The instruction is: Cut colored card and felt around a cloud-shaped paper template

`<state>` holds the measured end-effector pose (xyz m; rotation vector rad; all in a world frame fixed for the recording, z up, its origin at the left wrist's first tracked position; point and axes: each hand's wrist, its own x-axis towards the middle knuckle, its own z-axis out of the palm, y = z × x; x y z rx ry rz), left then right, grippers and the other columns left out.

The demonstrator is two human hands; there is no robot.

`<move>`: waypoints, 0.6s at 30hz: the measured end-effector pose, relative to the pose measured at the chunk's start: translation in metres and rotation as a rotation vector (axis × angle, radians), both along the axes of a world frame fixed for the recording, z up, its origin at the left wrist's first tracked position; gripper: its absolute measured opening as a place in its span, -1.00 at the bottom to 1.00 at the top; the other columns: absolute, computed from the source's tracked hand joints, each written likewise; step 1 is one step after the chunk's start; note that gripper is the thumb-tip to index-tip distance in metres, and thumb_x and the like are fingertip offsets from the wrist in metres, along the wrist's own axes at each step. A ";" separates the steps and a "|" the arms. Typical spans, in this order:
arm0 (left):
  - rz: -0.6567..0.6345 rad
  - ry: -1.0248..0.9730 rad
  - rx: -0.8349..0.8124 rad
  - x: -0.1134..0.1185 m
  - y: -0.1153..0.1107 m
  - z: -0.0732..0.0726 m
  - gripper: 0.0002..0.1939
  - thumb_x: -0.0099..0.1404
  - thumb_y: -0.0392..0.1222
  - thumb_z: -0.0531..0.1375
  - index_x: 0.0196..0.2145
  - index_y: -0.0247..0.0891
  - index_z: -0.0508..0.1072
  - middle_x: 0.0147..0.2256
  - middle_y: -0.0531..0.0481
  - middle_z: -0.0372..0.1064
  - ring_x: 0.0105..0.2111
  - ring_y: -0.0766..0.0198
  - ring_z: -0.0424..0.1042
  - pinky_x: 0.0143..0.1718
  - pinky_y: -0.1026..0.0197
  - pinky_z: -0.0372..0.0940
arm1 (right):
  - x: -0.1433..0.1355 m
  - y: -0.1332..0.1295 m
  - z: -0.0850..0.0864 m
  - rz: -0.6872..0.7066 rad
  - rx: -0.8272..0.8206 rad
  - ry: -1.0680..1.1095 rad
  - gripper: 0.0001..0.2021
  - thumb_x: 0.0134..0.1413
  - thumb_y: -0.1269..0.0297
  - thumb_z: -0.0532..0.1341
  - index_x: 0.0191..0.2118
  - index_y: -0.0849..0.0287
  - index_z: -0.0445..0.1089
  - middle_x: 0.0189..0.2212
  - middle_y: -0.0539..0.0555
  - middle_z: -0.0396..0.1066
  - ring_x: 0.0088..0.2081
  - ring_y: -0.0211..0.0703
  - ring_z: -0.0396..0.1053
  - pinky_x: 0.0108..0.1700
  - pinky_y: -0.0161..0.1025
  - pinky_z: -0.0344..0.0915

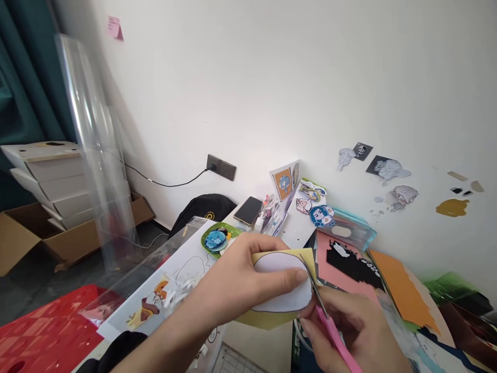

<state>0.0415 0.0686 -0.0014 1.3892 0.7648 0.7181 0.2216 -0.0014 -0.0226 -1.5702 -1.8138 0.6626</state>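
A yellow paper sheet [267, 319] with a dark-outlined white oval [285, 300] is held up in front of the white tabletop [289, 231], the left thumb covering part of the oval. Just beyond lies a green tray [206, 247] of blue paper cut-outs [216, 240]; farther back are a dark phone [249, 210], a small white bottle [259, 224] and a standing booklet with an orange-backed picture [284, 184]. Pink paper [326, 270] bearing black paper [344, 263] lies to the right, with orange paper [402, 290] beside it. The left forearm crosses above a white sheet with coloured drawings [130, 295], hiding part of it. The left hand [248, 274] pinches the yellow sheet, thumb on the front, most fingers hidden behind. The right hand [353, 324] is curled around pink-handled metal scissors [330, 327]; the blades lie close together along the oval's right side, but how far apart they stand is hard to tell. Counted: 1 yellow sheet, 1 pair of scissors, 1 phone, 1 green tray and 2 hands; the overlapping blue cut-outs cannot be counted.
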 end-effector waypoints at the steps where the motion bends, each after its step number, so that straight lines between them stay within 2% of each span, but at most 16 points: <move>1: 0.022 -0.037 0.010 0.000 0.000 0.001 -0.82 0.03 -0.16 0.33 -0.42 -0.29 0.46 -0.50 0.08 0.36 -0.49 0.33 0.31 -0.51 0.37 0.17 | -0.001 0.002 0.000 0.011 0.002 0.034 -0.92 -0.05 0.36 0.19 -0.48 0.19 0.41 -0.63 -0.01 0.31 -0.52 -0.09 0.40 -0.45 -0.29 0.41; 5: 0.050 -0.124 0.021 -0.001 -0.001 0.006 -0.76 0.01 -0.28 0.34 -0.30 -0.28 0.49 -0.39 0.04 0.45 -0.38 0.27 0.39 -0.38 0.34 0.25 | -0.007 0.008 -0.003 -0.003 0.106 0.112 -0.98 -0.07 0.41 0.18 -0.45 0.18 0.34 -0.62 -0.05 0.26 -0.59 -0.20 0.32 -0.36 -0.26 0.41; 9: 0.092 -0.120 -0.008 -0.004 -0.003 0.009 -0.79 0.03 -0.24 0.35 -0.35 -0.30 0.47 -0.41 0.03 0.45 -0.40 0.28 0.40 -0.39 0.32 0.26 | -0.016 0.010 -0.009 -0.089 0.254 0.097 -0.96 -0.08 0.38 0.18 -0.48 0.18 0.35 -0.61 -0.02 0.33 -0.62 -0.21 0.33 -0.54 -0.36 0.36; 15: 0.075 -0.154 -0.075 -0.006 0.000 0.008 -0.74 -0.02 -0.23 0.39 -0.40 -0.26 0.39 -0.47 0.08 0.45 -0.49 0.33 0.39 -0.43 0.31 0.26 | -0.021 0.009 -0.012 -0.069 0.338 -0.027 -0.91 -0.05 0.37 0.17 -0.50 0.21 0.38 -0.62 0.02 0.33 -0.58 -0.16 0.38 -0.52 -0.37 0.39; 18: 0.089 -0.156 -0.079 -0.006 0.001 0.008 -0.78 -0.01 -0.22 0.38 -0.43 -0.29 0.43 -0.49 0.06 0.44 -0.52 0.34 0.38 -0.47 0.33 0.24 | -0.020 0.007 -0.011 -0.067 0.362 -0.080 -0.88 -0.03 0.35 0.16 -0.47 0.24 0.41 -0.62 0.05 0.36 -0.59 -0.17 0.37 -0.54 -0.37 0.38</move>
